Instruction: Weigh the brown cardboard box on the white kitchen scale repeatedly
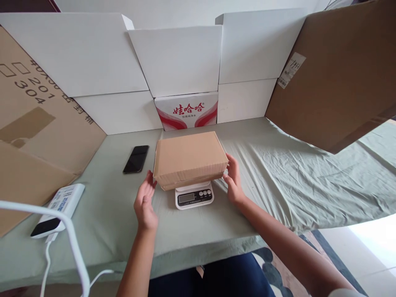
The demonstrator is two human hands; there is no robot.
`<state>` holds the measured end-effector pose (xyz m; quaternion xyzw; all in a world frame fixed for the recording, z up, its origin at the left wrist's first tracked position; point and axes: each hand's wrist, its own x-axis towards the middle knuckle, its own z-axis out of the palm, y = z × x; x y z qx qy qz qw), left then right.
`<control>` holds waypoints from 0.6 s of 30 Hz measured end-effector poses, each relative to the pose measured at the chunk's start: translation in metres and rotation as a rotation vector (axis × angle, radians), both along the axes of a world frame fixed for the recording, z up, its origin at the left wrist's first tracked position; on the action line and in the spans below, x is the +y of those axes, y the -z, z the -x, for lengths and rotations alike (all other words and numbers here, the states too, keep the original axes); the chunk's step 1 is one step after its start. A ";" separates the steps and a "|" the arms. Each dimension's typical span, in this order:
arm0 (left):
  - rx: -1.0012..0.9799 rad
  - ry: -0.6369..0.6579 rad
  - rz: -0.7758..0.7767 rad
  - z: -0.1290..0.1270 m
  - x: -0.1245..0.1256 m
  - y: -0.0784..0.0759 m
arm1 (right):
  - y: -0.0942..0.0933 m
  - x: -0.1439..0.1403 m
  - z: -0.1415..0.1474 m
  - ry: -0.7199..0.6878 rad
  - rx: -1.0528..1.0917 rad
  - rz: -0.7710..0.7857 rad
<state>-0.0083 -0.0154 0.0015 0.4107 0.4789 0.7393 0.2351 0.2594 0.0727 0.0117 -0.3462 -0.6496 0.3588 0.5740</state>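
A closed brown cardboard box (pixel 190 156) sits over a small white kitchen scale (pixel 194 198), covering its weighing platform. The scale's dark front panel, with a display and several round buttons, shows below the box; I cannot make out a reading. My left hand (pixel 147 204) is at the box's front left corner, fingers against its side and thumb apart from it. At the front right corner, my right hand (pixel 234 178) holds the box, with fingers on its side and thumb near the lower edge. The two hands grip the box between them.
A black phone (pixel 136 159) lies left of the box. Farther left are a white power bank (pixel 58 210) and a white cable (pixel 74 243). White boxes (pixel 176 62) and a red-and-white carton (pixel 187 111) line the back. Large brown cartons (pixel 334 74) flank the green cloth (pixel 262 165).
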 end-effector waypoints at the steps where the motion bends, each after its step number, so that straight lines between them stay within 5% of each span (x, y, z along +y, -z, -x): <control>1: -0.003 -0.004 -0.010 -0.001 0.000 -0.002 | 0.000 0.000 0.000 0.017 0.008 0.005; 18: -0.021 0.018 0.153 0.006 0.005 0.014 | -0.003 -0.002 0.003 -0.078 0.011 0.059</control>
